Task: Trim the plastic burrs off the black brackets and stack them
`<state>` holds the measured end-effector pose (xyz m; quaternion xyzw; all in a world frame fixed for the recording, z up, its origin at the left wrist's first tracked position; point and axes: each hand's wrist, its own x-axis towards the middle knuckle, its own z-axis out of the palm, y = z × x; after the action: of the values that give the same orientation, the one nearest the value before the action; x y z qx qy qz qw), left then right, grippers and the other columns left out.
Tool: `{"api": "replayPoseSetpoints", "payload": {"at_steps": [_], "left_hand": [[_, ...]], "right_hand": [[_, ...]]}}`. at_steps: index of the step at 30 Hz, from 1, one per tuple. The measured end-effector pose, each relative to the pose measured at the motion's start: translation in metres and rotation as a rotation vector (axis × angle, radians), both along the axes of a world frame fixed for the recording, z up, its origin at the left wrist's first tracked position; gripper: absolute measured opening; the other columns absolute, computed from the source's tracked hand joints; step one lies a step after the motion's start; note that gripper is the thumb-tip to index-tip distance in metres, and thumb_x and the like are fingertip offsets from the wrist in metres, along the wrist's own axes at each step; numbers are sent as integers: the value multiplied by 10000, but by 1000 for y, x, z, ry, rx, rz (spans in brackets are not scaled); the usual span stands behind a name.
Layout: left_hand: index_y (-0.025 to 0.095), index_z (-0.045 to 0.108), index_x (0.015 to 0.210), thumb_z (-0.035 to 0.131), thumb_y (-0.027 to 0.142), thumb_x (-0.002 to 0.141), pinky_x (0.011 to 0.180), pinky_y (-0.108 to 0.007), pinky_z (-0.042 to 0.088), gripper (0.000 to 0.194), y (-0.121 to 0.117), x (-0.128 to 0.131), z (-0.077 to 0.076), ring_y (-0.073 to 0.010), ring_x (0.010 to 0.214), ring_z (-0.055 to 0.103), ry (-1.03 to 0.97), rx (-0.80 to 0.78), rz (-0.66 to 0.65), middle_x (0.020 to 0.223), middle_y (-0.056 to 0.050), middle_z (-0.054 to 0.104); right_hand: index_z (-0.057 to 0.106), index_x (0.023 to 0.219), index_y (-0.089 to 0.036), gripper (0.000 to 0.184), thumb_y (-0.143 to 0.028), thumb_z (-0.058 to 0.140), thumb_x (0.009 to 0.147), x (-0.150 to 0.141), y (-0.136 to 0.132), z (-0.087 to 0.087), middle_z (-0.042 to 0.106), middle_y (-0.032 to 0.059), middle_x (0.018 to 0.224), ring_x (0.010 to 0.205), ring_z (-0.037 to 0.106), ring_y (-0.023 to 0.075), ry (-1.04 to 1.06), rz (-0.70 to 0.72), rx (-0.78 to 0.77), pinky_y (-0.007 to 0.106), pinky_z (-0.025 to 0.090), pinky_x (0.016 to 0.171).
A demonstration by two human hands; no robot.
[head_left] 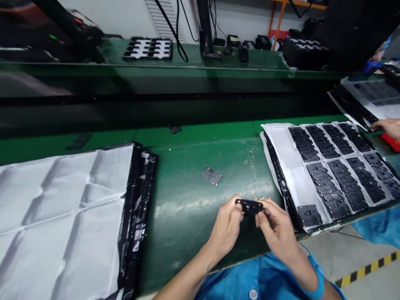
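Between my two hands, over the front part of the green bench (181, 233), is a small black plastic part (249, 206) with holes and tiny gold-coloured spots. My left hand (228, 221) pinches its left end between thumb and fingers. At the right end, my right hand (276, 225) grips it the same way. A flat dark grey plate (212, 176) with cut-outs lies alone on the bench beyond my hands. To the right, a white-lined tray (289, 179) holds rows of overlapping black plates, with one loose plate (309, 215) in its near left compartment.
A stack of black trays under a white sheet (65, 216) fills the left side. Small dark pieces (175, 129) lie farther back. On the raised shelf stands another tray (148, 48). At far right, another person's hand (389, 126) touches a covered tray stack (371, 100).
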<state>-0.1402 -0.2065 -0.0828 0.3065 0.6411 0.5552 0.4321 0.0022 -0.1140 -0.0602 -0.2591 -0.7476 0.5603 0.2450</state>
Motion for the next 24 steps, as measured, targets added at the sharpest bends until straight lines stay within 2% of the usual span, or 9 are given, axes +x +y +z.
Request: {"api": "replayPoseSetpoints", "payload": {"at_steps": [5,11,16,24], "left_hand": [[241,402,808,337,400,1051,554,-248,307,297,-1,-3,6,-128,575,339,-20,45,-64,667,74,363],[244,399,724,302,433,1062,555,-266,325,400,2,-8,16,-136,544,392,119,-11,-46,604,55,431],[248,398,696,312,400,1040,550,-264,320,386,4,-9,18,-132,522,388,206,-51,-46,576,61,420],[246,421,698,337,367,1025,557,-268,324,358,3,-7,17,-134,531,392,201,-33,-58,592,57,437]], "right_hand": [[723,1213,-233,282,-173,486,1073,2,2,-3,605,32,911,767,608,178,24,-13,4,298,512,723],[738,1233,-236,297,-206,487,1077,4,2,-2,633,58,928,823,636,209,-2,-9,56,323,551,759],[738,1246,-240,304,-202,491,1072,5,2,0,636,64,923,851,634,222,-26,17,103,336,556,789],[743,1243,-252,321,-166,493,1061,7,4,0,619,51,901,856,645,220,-33,14,95,334,558,807]]}}
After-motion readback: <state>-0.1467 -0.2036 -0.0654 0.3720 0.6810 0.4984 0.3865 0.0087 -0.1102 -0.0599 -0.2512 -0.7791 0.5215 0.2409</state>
